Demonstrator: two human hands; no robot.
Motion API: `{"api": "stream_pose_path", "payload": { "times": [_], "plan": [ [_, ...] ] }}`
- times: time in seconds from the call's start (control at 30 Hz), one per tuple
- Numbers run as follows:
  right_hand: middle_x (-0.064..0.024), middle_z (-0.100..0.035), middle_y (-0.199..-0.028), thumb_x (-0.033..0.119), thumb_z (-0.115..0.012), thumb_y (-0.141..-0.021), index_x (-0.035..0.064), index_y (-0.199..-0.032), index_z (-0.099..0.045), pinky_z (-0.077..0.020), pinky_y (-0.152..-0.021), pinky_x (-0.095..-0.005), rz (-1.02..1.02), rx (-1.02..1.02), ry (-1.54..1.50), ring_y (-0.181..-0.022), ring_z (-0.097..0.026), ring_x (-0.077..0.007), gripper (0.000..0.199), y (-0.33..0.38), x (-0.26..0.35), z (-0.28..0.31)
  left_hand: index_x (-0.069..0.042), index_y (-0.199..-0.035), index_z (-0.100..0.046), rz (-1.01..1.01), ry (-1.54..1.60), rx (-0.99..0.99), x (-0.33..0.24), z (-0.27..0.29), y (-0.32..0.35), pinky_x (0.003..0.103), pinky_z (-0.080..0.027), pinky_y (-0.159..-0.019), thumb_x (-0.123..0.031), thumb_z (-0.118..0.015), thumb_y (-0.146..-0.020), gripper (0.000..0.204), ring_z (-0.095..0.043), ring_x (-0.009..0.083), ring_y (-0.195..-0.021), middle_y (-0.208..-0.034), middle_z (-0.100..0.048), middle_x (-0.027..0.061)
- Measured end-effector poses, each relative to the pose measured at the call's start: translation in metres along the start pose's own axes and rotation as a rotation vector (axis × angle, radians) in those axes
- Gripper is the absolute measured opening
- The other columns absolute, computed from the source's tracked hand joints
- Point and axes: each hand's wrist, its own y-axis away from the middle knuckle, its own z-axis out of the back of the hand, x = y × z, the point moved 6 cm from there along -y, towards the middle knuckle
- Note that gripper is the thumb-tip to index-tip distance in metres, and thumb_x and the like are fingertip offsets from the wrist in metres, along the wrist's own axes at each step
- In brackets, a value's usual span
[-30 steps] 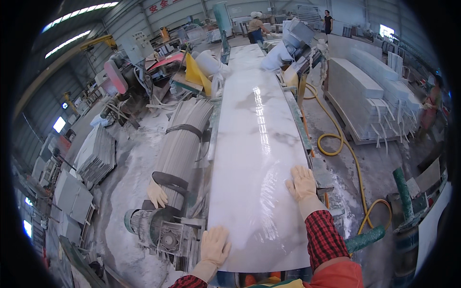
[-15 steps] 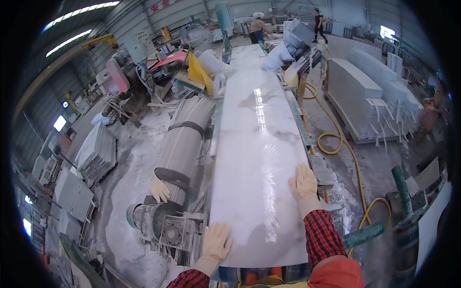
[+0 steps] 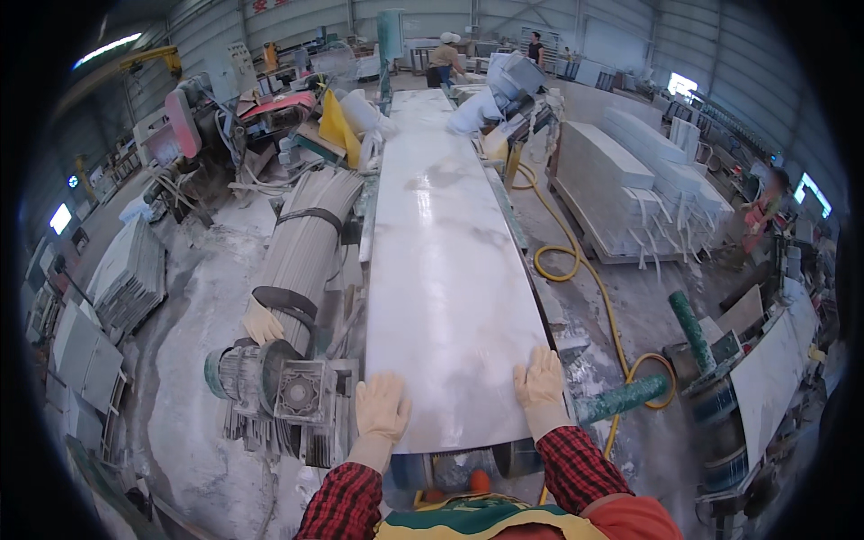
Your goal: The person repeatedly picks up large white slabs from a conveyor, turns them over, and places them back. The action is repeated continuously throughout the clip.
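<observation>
- The long white stone slab (image 3: 441, 270), veined with soft grey, lies flat in front of me and runs lengthwise away from my body; its near edge is just ahead of my waist, and light gleams along its middle.
- To the right, well apart from the slab, pale stone blocks (image 3: 630, 198) sit stacked, with loose white straps hanging from their near end.
- On the left, near the slab, lies a thick ribbed grey bundle (image 3: 310, 225) wrapped by dark bands.
- Farther left, a pile of thin stone sheets (image 3: 130, 274) leans on the whitened floor (image 3: 193, 360).
- At the far end, a co-worker (image 3: 445, 58) in a pale hat stands beside the line.
- A yellow hose (image 3: 603, 315) loops over the floor on my right.
- A dusty grey motor (image 3: 261, 378) sits at the near end of the ribbed bundle.
- A green tube (image 3: 630, 396) juts out to the right, just beyond my right wrist.
- My left hand (image 3: 380, 409), in a pale glove, rests at the slab's near left corner, fingers extended, clasping nothing.
- My right hand (image 3: 540, 382), gloved alike, lies on the slab by its right edge near the closer end, fingers straight and released.
- A spare pale glove (image 3: 263, 324) lies just beyond the motor, against the bundle.
</observation>
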Motion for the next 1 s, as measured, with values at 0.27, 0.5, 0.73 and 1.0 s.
{"api": "stream_pose_path", "payload": {
  "times": [0.27, 0.5, 0.73, 1.0],
  "plan": [
    [-0.017, -0.057, -0.146, 0.044, -0.059, -0.096, 0.0017, -0.142, -0.055, -0.035, -0.117, -0.0552, 0.02, -0.02, -0.004, -0.136, -0.051, -0.0375, 0.063, 0.054, 0.002, 0.05, -0.019, -0.145, -0.058, 0.175, -0.036, 0.179, 0.0, 0.012, 0.008, 0.063, -0.024, -0.124, -0.043, -0.065, -0.097, 0.054, -0.037, 0.0434, -0.151, -0.161, -0.048, 0.015],
    [-0.0175, -0.059, -0.139, 0.037, -0.063, -0.092, 0.0021, -0.136, -0.057, -0.0395, -0.109, -0.0536, 0.067, 0.022, -0.04, -0.127, -0.054, -0.0379, 0.057, 0.09, -0.001, 0.08, -0.019, -0.144, -0.059, 0.189, -0.045, 0.052, 0.006, 0.0, 0.018, 0.065, -0.028, -0.122, -0.044, -0.066, -0.096, 0.055, -0.038, 0.0454, -0.15, -0.158, -0.049, 0.0156],
    [-0.0197, -0.059, -0.137, 0.036, -0.063, -0.092, 0.0006, -0.138, -0.057, -0.0408, -0.106, -0.052, 0.121, -0.021, -0.058, -0.124, -0.054, -0.0393, 0.059, 0.121, -0.004, 0.099, -0.019, -0.146, -0.058, 0.191, -0.011, 0.09, 0.008, -0.002, 0.022, 0.063, -0.029, -0.123, -0.045, -0.066, -0.097, 0.056, -0.038, 0.046, -0.151, -0.161, -0.047, 0.0167],
    [-0.0225, -0.061, -0.135, 0.035, -0.063, -0.092, -0.0019, -0.137, -0.059, -0.0419, -0.105, -0.0531, 0.132, -0.032, -0.047, -0.122, -0.055, -0.042, 0.058, 0.137, -0.007, 0.105, -0.02, -0.15, -0.058, 0.208, -0.001, 0.107, 0.011, -0.005, 0.027, 0.061, -0.027, -0.125, -0.047, -0.063, -0.098, 0.059, -0.039, 0.0444, -0.152, -0.164, -0.047, 0.0169]
  ]
}}
